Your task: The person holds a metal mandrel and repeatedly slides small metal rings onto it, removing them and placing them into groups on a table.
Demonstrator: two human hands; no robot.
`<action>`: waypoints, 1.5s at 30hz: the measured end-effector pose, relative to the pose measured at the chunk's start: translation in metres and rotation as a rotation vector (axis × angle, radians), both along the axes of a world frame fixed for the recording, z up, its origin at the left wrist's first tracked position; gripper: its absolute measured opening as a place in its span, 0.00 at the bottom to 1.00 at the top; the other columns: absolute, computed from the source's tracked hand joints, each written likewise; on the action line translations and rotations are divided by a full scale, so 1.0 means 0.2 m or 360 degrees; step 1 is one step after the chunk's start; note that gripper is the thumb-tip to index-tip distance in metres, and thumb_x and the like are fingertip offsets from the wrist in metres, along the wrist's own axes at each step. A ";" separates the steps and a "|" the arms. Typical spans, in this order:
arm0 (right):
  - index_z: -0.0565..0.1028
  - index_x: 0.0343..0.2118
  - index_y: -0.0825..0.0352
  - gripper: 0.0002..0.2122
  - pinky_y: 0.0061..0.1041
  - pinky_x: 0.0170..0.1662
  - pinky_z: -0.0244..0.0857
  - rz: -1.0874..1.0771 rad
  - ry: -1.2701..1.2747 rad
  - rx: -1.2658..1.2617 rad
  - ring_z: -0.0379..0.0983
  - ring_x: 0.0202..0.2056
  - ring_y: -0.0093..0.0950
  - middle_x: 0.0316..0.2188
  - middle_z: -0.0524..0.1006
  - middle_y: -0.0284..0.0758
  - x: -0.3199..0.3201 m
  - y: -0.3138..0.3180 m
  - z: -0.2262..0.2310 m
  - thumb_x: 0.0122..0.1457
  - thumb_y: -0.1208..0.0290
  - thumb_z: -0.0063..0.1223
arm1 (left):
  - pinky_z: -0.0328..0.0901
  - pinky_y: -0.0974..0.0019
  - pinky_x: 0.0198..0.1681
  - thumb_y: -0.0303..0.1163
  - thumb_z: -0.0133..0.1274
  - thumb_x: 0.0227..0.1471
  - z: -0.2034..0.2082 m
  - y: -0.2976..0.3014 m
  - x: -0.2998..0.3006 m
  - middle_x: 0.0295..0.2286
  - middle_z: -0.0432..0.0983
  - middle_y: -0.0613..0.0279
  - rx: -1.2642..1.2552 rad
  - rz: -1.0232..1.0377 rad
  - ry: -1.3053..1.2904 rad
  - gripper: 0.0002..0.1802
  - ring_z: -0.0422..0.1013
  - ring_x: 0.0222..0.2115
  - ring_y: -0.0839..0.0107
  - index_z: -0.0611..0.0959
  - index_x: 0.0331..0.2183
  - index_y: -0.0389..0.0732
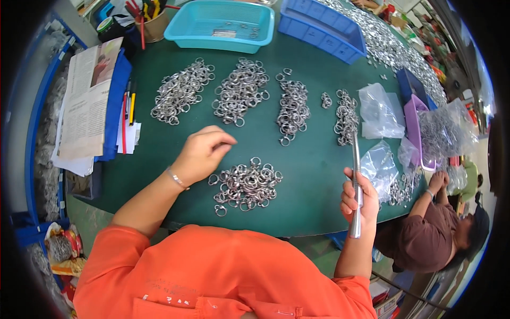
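Note:
My right hand point(364, 198) is closed around a ring mandrel point(356, 181), a tapered metal rod with its thin end pointing away from me. That thin end overlaps a narrow pile of silver-coloured rings point(347, 114). Just left of the nearest ring pile point(246, 185), my left hand point(199, 154) hovers with fingers loosely bent and the thumb apart. Nothing shows in it. Farther out on the green table lie a ring pile at left point(181, 91), another beside it point(241, 90) and a long one in the middle point(293, 109). A tiny ring cluster point(326, 100) sits by the narrow pile.
A turquoise basket point(183, 24) and a blue bin point(319, 40) stand at the far edge. Clear plastic bags point(380, 109) and a purple basket point(413, 127) lie right. Newspaper point(87, 119) and pens point(132, 109) are left. Another person point(425, 234) sits at right.

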State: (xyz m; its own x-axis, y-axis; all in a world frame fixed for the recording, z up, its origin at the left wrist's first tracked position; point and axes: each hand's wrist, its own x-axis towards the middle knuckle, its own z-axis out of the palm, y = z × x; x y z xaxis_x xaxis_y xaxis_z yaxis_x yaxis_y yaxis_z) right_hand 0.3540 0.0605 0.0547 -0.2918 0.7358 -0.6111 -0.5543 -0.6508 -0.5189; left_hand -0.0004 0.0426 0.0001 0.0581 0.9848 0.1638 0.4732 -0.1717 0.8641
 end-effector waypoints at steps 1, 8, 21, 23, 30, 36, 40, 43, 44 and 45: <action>0.68 0.41 0.67 0.13 0.23 0.11 0.55 -0.0057 -0.0041 0.0030 0.56 0.08 0.22 0.14 0.65 0.33 -0.01 0.00 -0.02 0.59 0.64 0.38 | 0.63 0.77 0.27 0.19 0.52 0.43 0.02 0.02 0.02 0.27 0.70 0.62 -0.0016 -0.0091 0.0085 0.07 0.68 0.24 0.77 0.79 0.30 0.36; 0.65 0.40 0.69 0.12 0.24 0.08 0.54 0.0004 -0.0211 0.0222 0.56 0.06 0.24 0.13 0.65 0.36 -0.14 -0.05 -0.02 0.59 0.67 0.38 | 0.65 0.67 0.29 0.26 0.58 0.39 -0.06 0.05 0.15 0.25 0.67 0.61 0.0212 -0.0385 0.0415 0.06 0.68 0.25 0.64 0.79 0.25 0.38; 0.65 0.37 0.69 0.14 0.12 0.16 0.57 0.0377 -0.0760 0.0948 0.64 0.15 0.13 0.25 0.72 0.32 -0.67 -0.17 -0.06 0.47 0.82 0.55 | 0.65 0.75 0.31 0.26 0.50 0.51 0.03 -0.10 0.14 0.30 0.72 0.60 -0.0956 0.0036 -0.1645 0.05 0.68 0.25 0.77 0.76 0.30 0.34; 0.66 0.36 0.69 0.14 0.11 0.18 0.57 0.0361 -0.0811 0.1093 0.63 0.15 0.12 0.25 0.72 0.31 -0.72 -0.16 -0.07 0.47 0.81 0.56 | 0.65 0.75 0.31 0.27 0.50 0.51 0.06 -0.14 0.17 0.30 0.71 0.61 -0.0893 0.0017 -0.1584 0.05 0.68 0.26 0.77 0.76 0.29 0.34; 0.64 0.36 0.69 0.14 0.11 0.20 0.61 0.0361 -0.0672 0.1101 0.65 0.18 0.13 0.28 0.73 0.34 -0.76 -0.15 -0.10 0.48 0.83 0.55 | 0.67 0.72 0.37 0.24 0.49 0.51 0.06 -0.20 0.19 0.35 0.66 0.61 -0.0662 -0.0074 -0.1430 0.06 0.69 0.30 0.76 0.76 0.27 0.31; 0.64 0.36 0.70 0.14 0.10 0.18 0.60 0.0322 -0.0610 0.1039 0.65 0.18 0.13 0.29 0.73 0.34 -0.74 -0.16 -0.12 0.47 0.83 0.55 | 0.67 0.73 0.39 0.25 0.47 0.53 0.05 -0.21 0.19 0.36 0.67 0.61 -0.0578 -0.0129 -0.1303 0.07 0.69 0.33 0.75 0.77 0.29 0.30; 0.64 0.36 0.70 0.14 0.11 0.20 0.60 0.0275 -0.0675 0.1161 0.65 0.19 0.13 0.29 0.73 0.34 -0.74 -0.18 -0.13 0.47 0.83 0.55 | 0.67 0.73 0.40 0.24 0.46 0.53 0.05 -0.22 0.19 0.37 0.67 0.60 -0.0479 -0.0141 -0.1165 0.08 0.69 0.34 0.75 0.78 0.30 0.30; 0.65 0.35 0.69 0.14 0.11 0.21 0.60 0.0221 -0.0825 0.1345 0.65 0.19 0.12 0.27 0.74 0.33 -0.74 -0.20 -0.17 0.47 0.84 0.56 | 0.67 0.72 0.40 0.24 0.46 0.53 0.05 -0.22 0.19 0.37 0.67 0.59 -0.0447 -0.0136 -0.1144 0.08 0.69 0.34 0.75 0.77 0.31 0.29; 0.65 0.34 0.69 0.13 0.12 0.22 0.60 0.0209 -0.0949 0.1459 0.64 0.19 0.12 0.27 0.75 0.32 -0.73 -0.21 -0.18 0.46 0.84 0.56 | 0.67 0.72 0.40 0.23 0.46 0.53 0.05 -0.22 0.20 0.36 0.68 0.59 -0.0443 -0.0139 -0.1177 0.07 0.69 0.34 0.75 0.77 0.31 0.29; 0.65 0.34 0.69 0.13 0.12 0.22 0.60 0.0209 -0.0950 0.1460 0.64 0.19 0.12 0.27 0.75 0.32 -0.73 -0.21 -0.18 0.46 0.84 0.56 | 0.67 0.72 0.40 0.23 0.46 0.53 0.06 -0.22 0.20 0.36 0.68 0.59 -0.0443 -0.0139 -0.1177 0.07 0.69 0.34 0.75 0.77 0.31 0.29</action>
